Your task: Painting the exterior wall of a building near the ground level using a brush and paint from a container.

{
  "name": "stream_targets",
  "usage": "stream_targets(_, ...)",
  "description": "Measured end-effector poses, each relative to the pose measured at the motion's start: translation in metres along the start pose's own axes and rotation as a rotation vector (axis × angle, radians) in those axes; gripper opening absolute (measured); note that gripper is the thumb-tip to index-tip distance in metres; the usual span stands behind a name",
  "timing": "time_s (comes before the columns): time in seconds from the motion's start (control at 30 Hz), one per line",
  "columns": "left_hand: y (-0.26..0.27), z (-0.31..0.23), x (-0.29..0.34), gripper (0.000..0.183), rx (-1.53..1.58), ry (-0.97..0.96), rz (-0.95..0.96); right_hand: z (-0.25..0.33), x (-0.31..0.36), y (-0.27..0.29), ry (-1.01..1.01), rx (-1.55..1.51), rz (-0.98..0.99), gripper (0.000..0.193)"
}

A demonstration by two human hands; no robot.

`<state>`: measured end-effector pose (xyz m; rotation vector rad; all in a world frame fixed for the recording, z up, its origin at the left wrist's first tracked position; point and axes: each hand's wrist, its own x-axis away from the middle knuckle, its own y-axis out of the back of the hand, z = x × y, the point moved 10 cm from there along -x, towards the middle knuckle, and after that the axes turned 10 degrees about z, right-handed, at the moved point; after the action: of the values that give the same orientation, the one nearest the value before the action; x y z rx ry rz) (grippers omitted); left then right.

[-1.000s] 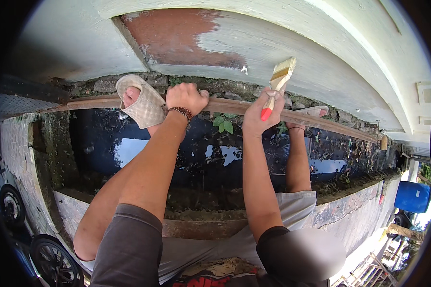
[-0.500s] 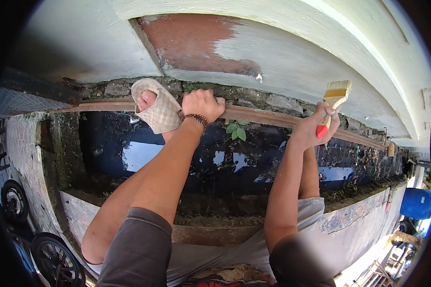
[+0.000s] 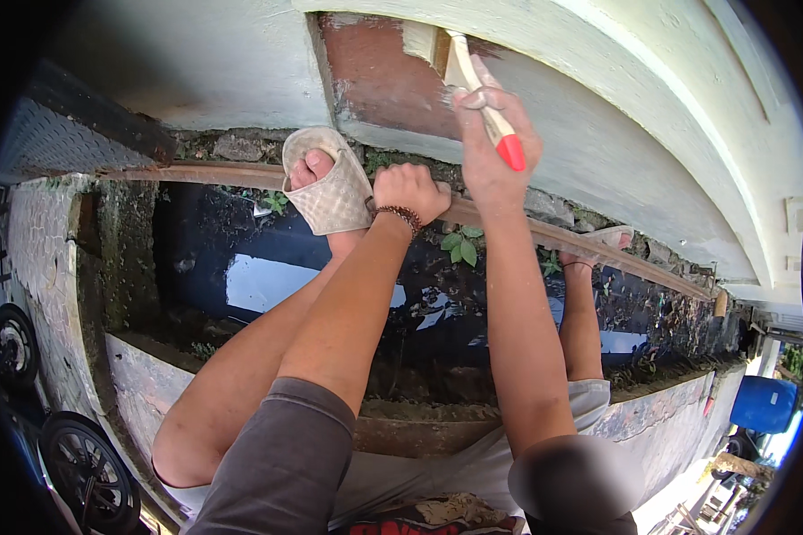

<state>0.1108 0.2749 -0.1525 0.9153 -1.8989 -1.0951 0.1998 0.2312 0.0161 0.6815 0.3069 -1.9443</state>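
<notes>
My right hand [image 3: 500,134] grips a paintbrush [image 3: 473,89] by its pale handle with a red end. The bristles press on the wall panel [image 3: 379,76], at the upper edge of its reddish-brown patch, where pale paint begins. Lower and to the left, my left hand [image 3: 410,192] is closed around a long brown rail [image 3: 589,245] that runs along the foot of the wall. A beaded bracelet circles that wrist. Just left of it, my foot in a beige slipper [image 3: 330,183] rests on the rail.
Dark water [image 3: 330,294] fills the channel below the rail. My other slippered foot [image 3: 611,236] stands farther right. Behind me runs a low concrete wall [image 3: 647,415]. Motorcycle wheels [image 3: 89,468] are at the lower left, a blue barrel [image 3: 765,403] at the far right. A dark metal panel [image 3: 71,116] juts in at left.
My right hand has carried the paintbrush up and left, from above the rail onto the brown patch. The left hand keeps its hold on the rail. The view has shifted slightly.
</notes>
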Motion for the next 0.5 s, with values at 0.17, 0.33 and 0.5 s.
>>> stream_targets(0.17, 0.011, 0.005, 0.007, 0.040, -0.009, -0.015, -0.064, 0.009, 0.033, 0.038, 0.071, 0.034, -0.035, 0.014)
stream_targets(0.33, 0.004, 0.003, 0.008, 0.040, -0.031, -0.046, -0.027, 0.023, 0.023, -0.043, 0.075, 0.147, 0.247, 0.012)
stream_targets(0.5, 0.007, 0.013, 0.007, 0.039, 0.024, -0.019, -0.103, -0.014, 0.017, 0.026, 0.078, -0.093, -0.091, 0.014)
